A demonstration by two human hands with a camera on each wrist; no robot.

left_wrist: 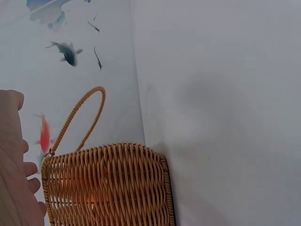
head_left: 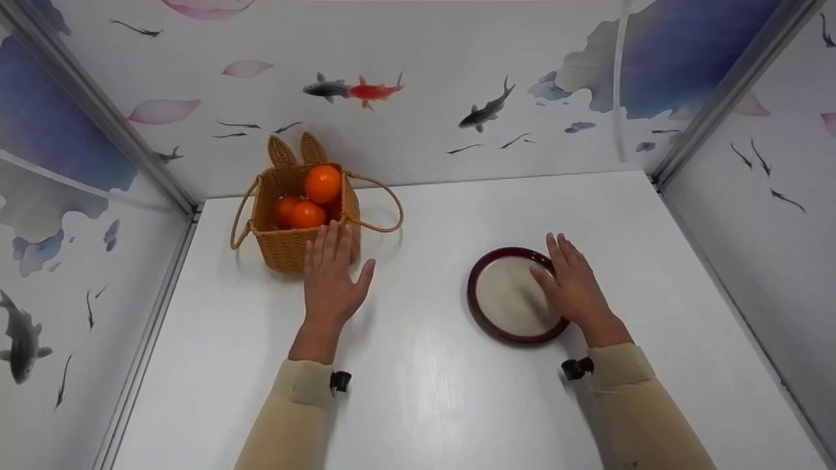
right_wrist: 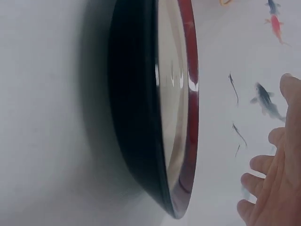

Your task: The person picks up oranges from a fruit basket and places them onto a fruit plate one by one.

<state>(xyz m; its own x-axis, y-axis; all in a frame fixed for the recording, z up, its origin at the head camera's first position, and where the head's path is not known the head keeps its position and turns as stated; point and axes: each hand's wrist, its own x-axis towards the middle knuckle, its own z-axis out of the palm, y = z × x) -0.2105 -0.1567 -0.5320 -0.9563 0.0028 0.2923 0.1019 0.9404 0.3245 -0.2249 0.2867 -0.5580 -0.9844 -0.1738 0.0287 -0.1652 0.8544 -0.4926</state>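
Observation:
In the head view my left hand (head_left: 333,281) is held with straight fingers in front of a wicker basket (head_left: 281,251), its fingertips overlapping the front wall. Inside the basket lie three round orange fruits (head_left: 323,185), and two woven ears rise from its back rim. My right hand (head_left: 575,287), fingers extended and thumb apart, hovers over the right side of a round plate (head_left: 513,297) with a cream middle and dark red rim. Nothing is held by either hand. The left wrist view shows the basket's woven side (left_wrist: 113,188); the right wrist view shows the plate's dark outer side (right_wrist: 134,94).
A white table (head_left: 418,391) carries the basket at the back left and the plate right of centre. Panels printed with fish and petals (head_left: 418,143) enclose it at the back and both sides. One basket handle (head_left: 392,209) sticks out to the right.

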